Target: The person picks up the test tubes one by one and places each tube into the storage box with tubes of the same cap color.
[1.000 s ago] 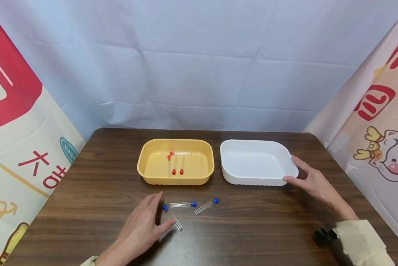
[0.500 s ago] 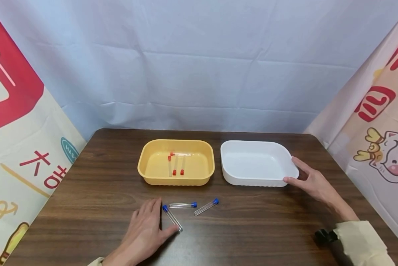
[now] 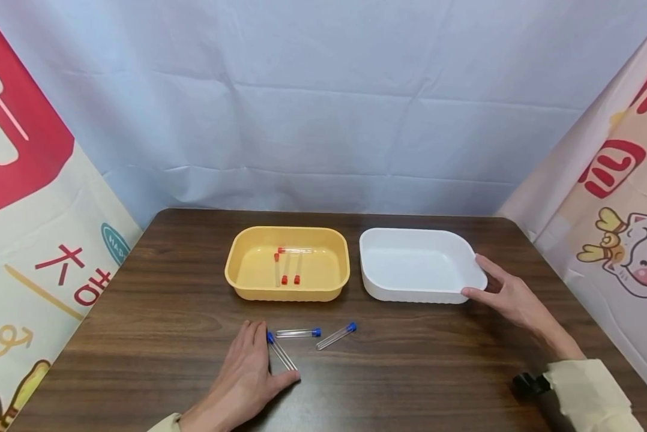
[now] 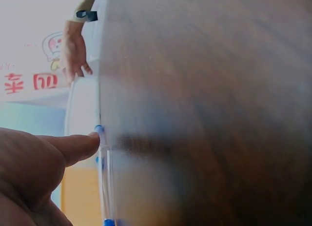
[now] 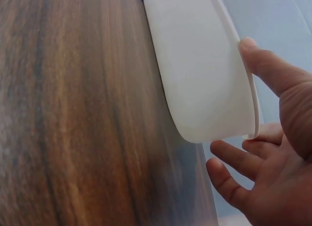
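My left hand (image 3: 250, 369) lies low over the table, its fingers and thumb spread around a blue-capped test tube (image 3: 282, 351). The fingertips are beside the blue cap and the thumb tip is at the rounded end; a firm pinch is not visible. In the left wrist view the thumb (image 4: 80, 147) reaches to the tubes, while the other fingertips are hidden. Two more blue-capped test tubes, one level (image 3: 298, 333) and one slanted (image 3: 335, 337), lie to the right. My right hand (image 3: 512, 300) holds the corner of a white tray (image 3: 421, 295), thumb on the rim (image 5: 248, 79).
A yellow tray (image 3: 288, 295) stands left of the white one, with several red-capped test tubes (image 3: 296, 264) inside. Both sit on a dark wooden table (image 3: 388, 372). A pale cloth (image 3: 323, 120) hangs behind, and printed cloths flank both sides.
My left hand has come down and moved right, closer around the nearest blue-capped test tube, with its thumb at the tube's lower end. The right hand stays on the white tray.
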The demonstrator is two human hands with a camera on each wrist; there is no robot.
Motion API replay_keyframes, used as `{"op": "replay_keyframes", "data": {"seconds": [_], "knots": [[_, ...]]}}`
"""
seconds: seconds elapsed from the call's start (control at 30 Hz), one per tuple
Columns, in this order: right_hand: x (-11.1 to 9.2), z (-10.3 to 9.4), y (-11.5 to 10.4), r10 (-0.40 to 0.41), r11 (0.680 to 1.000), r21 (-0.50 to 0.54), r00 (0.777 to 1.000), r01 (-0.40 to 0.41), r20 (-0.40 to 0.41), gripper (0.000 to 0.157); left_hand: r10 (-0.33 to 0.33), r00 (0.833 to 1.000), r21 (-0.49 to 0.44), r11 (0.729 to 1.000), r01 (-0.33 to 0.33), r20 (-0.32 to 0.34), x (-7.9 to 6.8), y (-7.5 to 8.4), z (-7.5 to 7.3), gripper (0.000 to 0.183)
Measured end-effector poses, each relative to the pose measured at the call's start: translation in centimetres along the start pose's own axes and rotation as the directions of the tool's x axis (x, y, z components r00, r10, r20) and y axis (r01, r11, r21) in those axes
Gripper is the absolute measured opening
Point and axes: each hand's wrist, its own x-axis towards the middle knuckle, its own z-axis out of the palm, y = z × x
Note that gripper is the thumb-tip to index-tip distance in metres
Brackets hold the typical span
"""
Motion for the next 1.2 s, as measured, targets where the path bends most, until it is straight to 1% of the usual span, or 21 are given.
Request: {"op": "replay_keyframes", "data": {"seconds": [0.27, 0.4, 0.6, 0.8, 1.0, 1.1, 1.2], "knots": [[0.05, -0.01, -0.08, -0.006, 1.000, -0.010, 1.000, 0.006, -0.006, 0.099, 0.046, 0.998, 0.041, 0.998, -0.044, -0.050, 0.00, 0.05, 0.32, 0.108], [0.02, -0.03, -0.08, -0.008, 1.000, 0.000, 1.000, 0.008, -0.003, 0.099, 0.076, 0.995, 0.070, 0.995, -0.072, -0.061, 0.00, 0.07, 0.41, 0.108], [-0.02, -0.06, -0.12, -0.004, 1.000, 0.014, 1.000, 0.004, 0.007, 0.099, 0.045, 0.998, 0.063, 0.997, -0.043, -0.032, 0.15, 0.24, 0.45, 0.111], [0.02, -0.03, -0.19, 0.013, 1.000, 0.021, 1.000, -0.013, 0.011, 0.101, 0.071, 0.996, 0.075, 0.995, -0.066, -0.056, 0.09, 0.32, 0.57, 0.107], [0.04, 0.02, -0.11, 0.011, 1.000, 0.013, 1.000, -0.012, 0.007, 0.102, 0.080, 0.995, 0.090, 0.993, -0.074, -0.058, 0.11, 0.21, 0.71, 0.103], [0.05, 0.05, -0.09, 0.012, 1.000, 0.005, 1.000, -0.012, 0.008, 0.102, 0.088, 0.993, 0.083, 0.993, -0.082, -0.074, 0.10, 0.10, 0.84, 0.098], [0.07, 0.08, -0.06, 0.009, 1.000, -0.002, 1.000, -0.009, 0.009, 0.103, 0.072, 0.995, 0.057, 0.996, -0.068, -0.068, 0.10, 0.03, 0.81, 0.095]]}}
